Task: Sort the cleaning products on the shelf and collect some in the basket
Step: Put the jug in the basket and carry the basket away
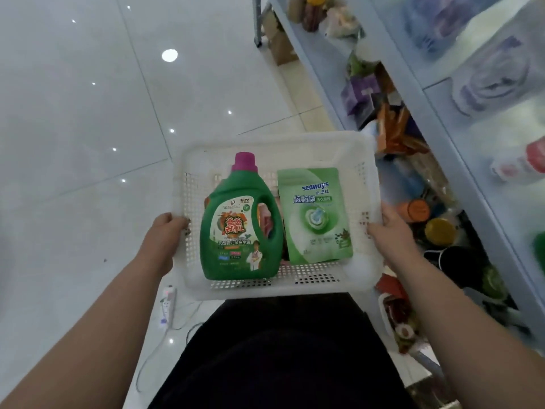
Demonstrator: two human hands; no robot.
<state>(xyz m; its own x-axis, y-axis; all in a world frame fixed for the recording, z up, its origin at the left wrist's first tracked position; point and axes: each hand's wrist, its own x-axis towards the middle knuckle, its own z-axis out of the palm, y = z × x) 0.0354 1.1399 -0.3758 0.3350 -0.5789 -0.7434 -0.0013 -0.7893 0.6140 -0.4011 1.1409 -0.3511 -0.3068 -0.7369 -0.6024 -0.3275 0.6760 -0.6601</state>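
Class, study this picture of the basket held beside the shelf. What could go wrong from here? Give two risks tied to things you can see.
1. The power strip and its cord lie on the floor by the person's legs, partly below the basket: a possible trip hazard.
2. The green bottle and green pouch lie loose; if the left hand or right hand tilts the basket, they may slide.

Green detergent bottle (239, 222): front label showed "CCTV" at upper right. Big red characters "爸爸去哪儿" sat at centre. White line below read "天然婴儿亲肤皂液". Small coloured tags at label foot were too small to read.
Light green pouch (315, 215): blue "seaways" near top, small "水卫仕" under it. Bold "粒粒净" followed, with "洗衣凝珠" in strip at right. Fine print at foot was illegible.
Packs on shelf (454, 160) were blurred, text unreadable.
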